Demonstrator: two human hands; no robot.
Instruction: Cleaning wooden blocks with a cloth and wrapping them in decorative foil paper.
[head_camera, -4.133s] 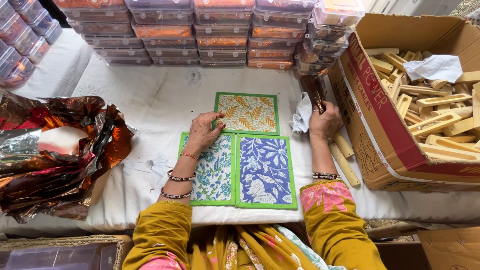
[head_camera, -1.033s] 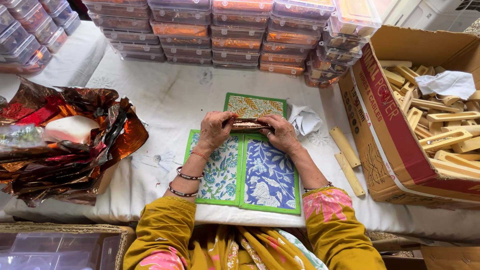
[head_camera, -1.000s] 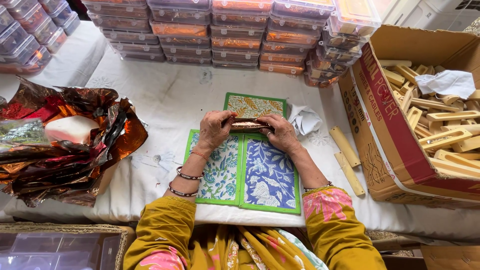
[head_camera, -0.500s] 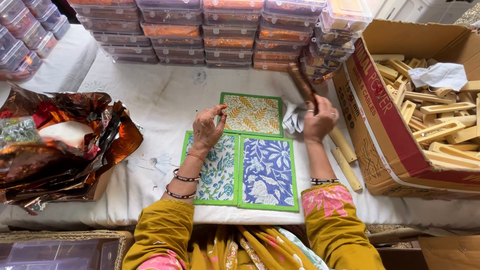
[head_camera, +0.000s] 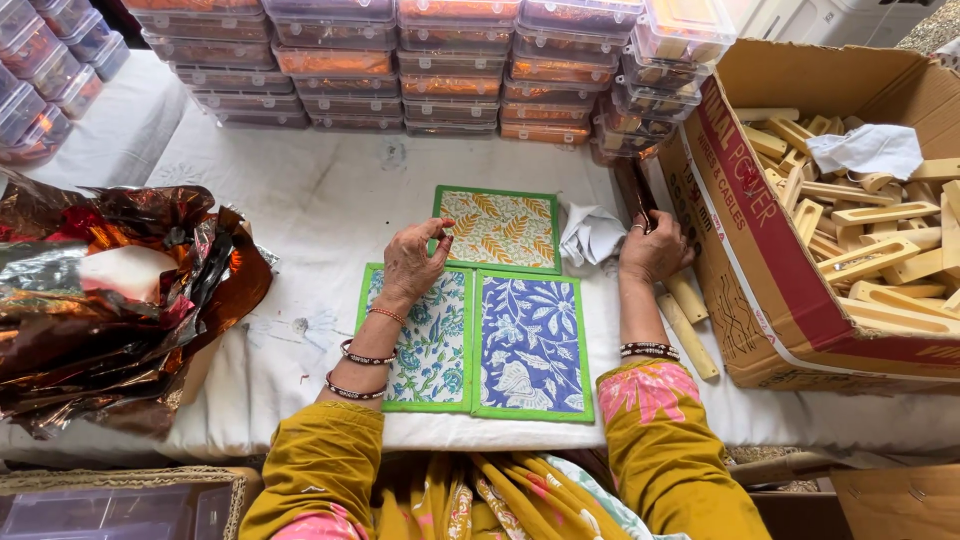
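Note:
Three green-bordered printed fabric panels lie on the white table: a yellow leaf panel (head_camera: 498, 228) at the back, a teal floral panel (head_camera: 428, 340) front left and a blue floral panel (head_camera: 531, 344) front right. My left hand (head_camera: 415, 262) rests on the corner where the yellow and teal panels meet, fingers loosely curled. My right hand (head_camera: 652, 250) is to the right of the panels, closed around a dark brown wooden stick (head_camera: 636, 193) held near the cardboard box.
A cardboard box (head_camera: 752, 260) of pale wooden pieces stands at the right, with two wooden sticks (head_camera: 688, 321) beside it. A crumpled white cloth (head_camera: 591, 234) lies by the yellow panel. Stacked clear plastic boxes (head_camera: 430, 70) line the back. Crinkled copper foil wrap (head_camera: 110, 300) fills the left.
A second ago both hands held the dark stick over the yellow panel. My right hand has since carried it right to the box, and my left hand has dropped to the panel's corner.

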